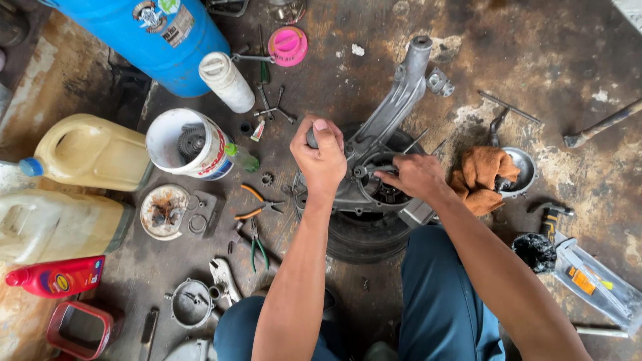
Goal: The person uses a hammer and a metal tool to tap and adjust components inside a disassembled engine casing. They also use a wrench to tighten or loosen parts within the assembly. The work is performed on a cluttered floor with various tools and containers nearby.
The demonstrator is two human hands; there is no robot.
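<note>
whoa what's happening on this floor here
A person sits on a stained floor over a grey metal engine casing that lies on a black tyre. The left hand grips a dark handle above it; the right hand holds a tool at the casing's round opening. Pliers, jugs and an orange rag lie around.

Both bare forearms reach forward from the bottom of the view, the person's knees in dark blue trousers spread beneath them. The left hand (321,157) is up in a tight fist, knuckles towards the camera and thumb pressed down on top, its wrist straight and the forearm running almost vertically up the frame. The right hand (416,176) sits lower and flatter, fingers curled in towards the left, its forearm slanting in from the lower right corner.
</note>
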